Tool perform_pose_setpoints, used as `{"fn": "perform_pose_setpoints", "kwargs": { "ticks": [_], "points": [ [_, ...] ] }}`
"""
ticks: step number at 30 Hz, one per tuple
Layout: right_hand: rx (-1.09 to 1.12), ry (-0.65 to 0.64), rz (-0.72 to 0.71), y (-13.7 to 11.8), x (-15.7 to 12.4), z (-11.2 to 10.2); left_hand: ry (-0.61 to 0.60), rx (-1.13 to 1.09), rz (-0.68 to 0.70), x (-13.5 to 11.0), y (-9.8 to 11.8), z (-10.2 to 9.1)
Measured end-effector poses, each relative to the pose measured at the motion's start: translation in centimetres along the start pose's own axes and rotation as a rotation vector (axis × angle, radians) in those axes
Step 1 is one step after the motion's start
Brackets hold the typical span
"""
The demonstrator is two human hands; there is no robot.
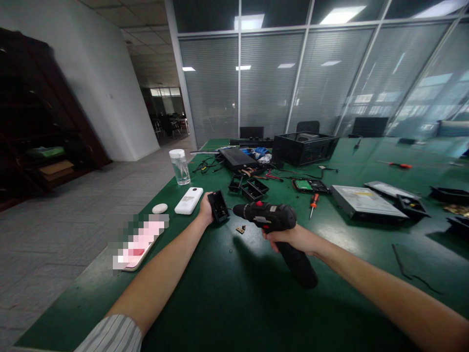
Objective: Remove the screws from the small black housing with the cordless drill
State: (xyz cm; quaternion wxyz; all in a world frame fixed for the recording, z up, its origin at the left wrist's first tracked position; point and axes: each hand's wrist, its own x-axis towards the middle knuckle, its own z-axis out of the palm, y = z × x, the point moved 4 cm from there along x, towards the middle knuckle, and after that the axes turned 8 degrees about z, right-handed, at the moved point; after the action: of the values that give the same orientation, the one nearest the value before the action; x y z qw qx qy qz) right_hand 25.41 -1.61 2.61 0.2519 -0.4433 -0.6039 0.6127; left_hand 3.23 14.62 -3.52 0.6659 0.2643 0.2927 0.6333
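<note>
My left hand (207, 209) grips a small black plastic housing (219, 206) by its left side, tilted so that its open, hollow face shows. In my right hand (287, 238) is a black cordless drill (266, 215), held by its handle with the chuck pointing left. The drill's tip is close to the housing's right edge; I cannot tell whether they touch. On the green table below the chuck lie small brass-coloured pieces (241, 229). Just beyond the housing sit several black plastic frames (252, 188).
A white power bank (189, 201), a pink phone (141, 247) and a lidded water bottle (180, 167) line the left edge. An orange screwdriver (313, 206), a metal disc drive (366, 203) and a green circuit board (306, 185) lie right. A black computer case (305, 147) stands behind.
</note>
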Motion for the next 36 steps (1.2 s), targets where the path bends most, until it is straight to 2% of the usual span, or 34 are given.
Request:
{"fn": "perform_pose_setpoints", "kwargs": {
  "ticks": [36],
  "points": [
    [0.029,0.0,0.0,-0.01,0.08,0.02,0.011,0.007,0.015,-0.06,0.0,-0.07]
  ]
}}
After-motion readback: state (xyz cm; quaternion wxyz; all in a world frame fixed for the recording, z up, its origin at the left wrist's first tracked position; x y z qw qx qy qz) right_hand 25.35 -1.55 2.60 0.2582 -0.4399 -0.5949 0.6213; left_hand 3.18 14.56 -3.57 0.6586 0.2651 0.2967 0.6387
